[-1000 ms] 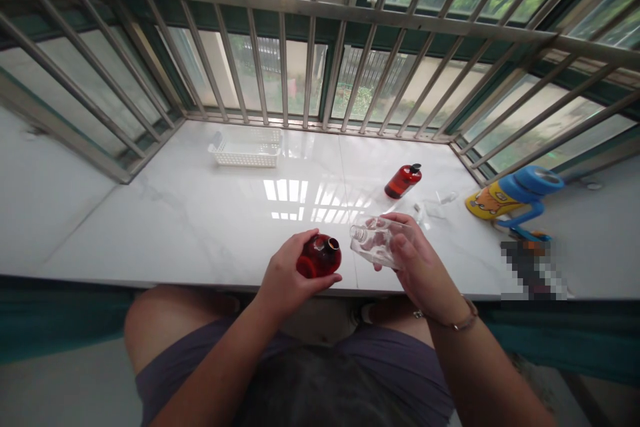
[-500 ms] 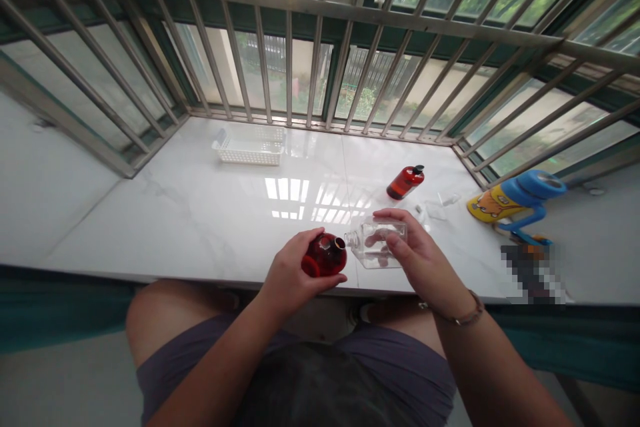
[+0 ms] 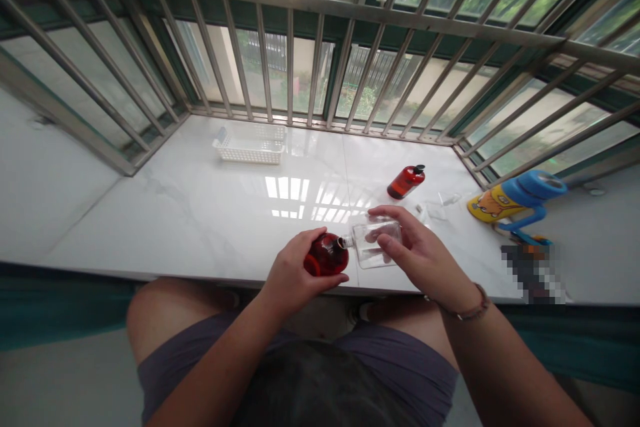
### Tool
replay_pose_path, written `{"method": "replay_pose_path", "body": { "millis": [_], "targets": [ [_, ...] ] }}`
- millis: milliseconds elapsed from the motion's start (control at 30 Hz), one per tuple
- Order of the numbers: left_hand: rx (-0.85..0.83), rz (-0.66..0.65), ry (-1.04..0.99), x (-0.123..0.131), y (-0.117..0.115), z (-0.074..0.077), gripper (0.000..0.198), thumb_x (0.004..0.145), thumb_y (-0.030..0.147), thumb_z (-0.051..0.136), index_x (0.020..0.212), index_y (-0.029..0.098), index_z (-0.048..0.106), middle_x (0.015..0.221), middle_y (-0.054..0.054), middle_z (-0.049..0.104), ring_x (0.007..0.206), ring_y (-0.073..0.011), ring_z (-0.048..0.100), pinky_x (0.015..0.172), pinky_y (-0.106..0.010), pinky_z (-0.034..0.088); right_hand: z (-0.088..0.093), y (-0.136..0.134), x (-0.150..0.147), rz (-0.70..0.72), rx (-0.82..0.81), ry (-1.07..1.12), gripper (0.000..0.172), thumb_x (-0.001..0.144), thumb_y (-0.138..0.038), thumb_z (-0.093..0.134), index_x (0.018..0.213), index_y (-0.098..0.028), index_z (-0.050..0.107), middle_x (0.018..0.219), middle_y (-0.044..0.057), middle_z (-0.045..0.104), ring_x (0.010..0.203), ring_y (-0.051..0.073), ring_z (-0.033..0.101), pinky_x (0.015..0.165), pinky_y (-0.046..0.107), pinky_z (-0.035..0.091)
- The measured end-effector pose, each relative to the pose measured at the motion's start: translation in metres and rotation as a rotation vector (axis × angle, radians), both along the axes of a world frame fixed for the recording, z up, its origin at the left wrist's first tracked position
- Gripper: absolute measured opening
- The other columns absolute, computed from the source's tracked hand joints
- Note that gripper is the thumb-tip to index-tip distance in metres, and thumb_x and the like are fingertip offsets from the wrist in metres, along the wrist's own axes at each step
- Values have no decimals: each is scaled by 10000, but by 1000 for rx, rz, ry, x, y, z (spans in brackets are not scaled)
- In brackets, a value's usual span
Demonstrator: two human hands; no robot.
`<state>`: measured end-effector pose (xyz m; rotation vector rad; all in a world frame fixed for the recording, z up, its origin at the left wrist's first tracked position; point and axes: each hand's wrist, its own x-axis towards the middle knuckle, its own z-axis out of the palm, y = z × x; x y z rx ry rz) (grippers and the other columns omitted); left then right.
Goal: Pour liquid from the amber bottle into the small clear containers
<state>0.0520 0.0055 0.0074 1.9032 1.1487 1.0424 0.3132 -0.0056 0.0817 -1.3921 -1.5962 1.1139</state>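
My left hand (image 3: 295, 270) is wrapped round a red bottle (image 3: 326, 257) near the front edge of the white counter (image 3: 200, 213). The bottle's open neck points up and to the right. In my right hand (image 3: 417, 250) lies a clear bottle (image 3: 373, 247), tipped on its side with its neck pointing left. Its mouth meets the opening of the red bottle; whether it goes inside cannot be made out. A second red bottle (image 3: 406, 182) with a black pump top leans or lies farther back to the right.
A white perforated basket (image 3: 250, 155) stands at the back left. Small clear plastic pieces (image 3: 436, 209) lie right of centre. At the right is a yellow and blue water bottle (image 3: 513, 197) with a strap. Metal window bars (image 3: 320, 7) rise behind the counter.
My right hand has moved slightly left with the clear bottle, bringing its mouth against the red bottle's opening. My left hand and the red bottle have barely shifted.
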Motion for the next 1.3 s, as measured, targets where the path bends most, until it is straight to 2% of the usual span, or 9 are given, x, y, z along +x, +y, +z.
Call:
{"method": "replay_pose_path", "body": {
  "millis": [167, 467, 900, 1300],
  "targets": [
    [-11, 2, 2, 0, 0, 0, 832, 691, 425, 1002, 1402, 271, 598, 1365, -94, 715, 1251, -308, 704, 1098, -468, 585, 8, 4, 0, 26, 53, -50, 457, 987, -527, 702, 1369, -294, 609, 1258, 95, 706, 976, 230, 727, 727, 327, 609],
    [-19, -2, -11, 0, 0, -2, 826, 696, 443, 996, 1401, 271, 602, 1360, -95, 718, 1246, -310, 708, 1091, -468, 589, 15, 7, -1, 72, 116, -173, 433, 992, -524, 694, 1370, -327, 615, 1329, 91, 671, 1043, 249, 720, 779, 352, 622],
    [-29, -4, -25, 1, 0, -6, 817, 701, 437, 995, 1396, 272, 601, 1354, -95, 719, 1234, -308, 714, 1084, -481, 594, 29, 12, -3, 109, 227, -382, 435, 1004, -531, 668, 1368, -294, 639, 1057, 60, 693, 795, 186, 654, 698, 341, 589],
    [-35, -9, -33, 1, -1, -5, 830, 688, 412, 1006, 1397, 268, 600, 1353, -86, 720, 1233, -297, 709, 1087, -469, 587, 36, 14, -5, 128, 257, -446, 435, 994, -554, 673, 1344, -297, 657, 1100, 68, 706, 779, 186, 665, 633, 314, 563]
  ]
}}
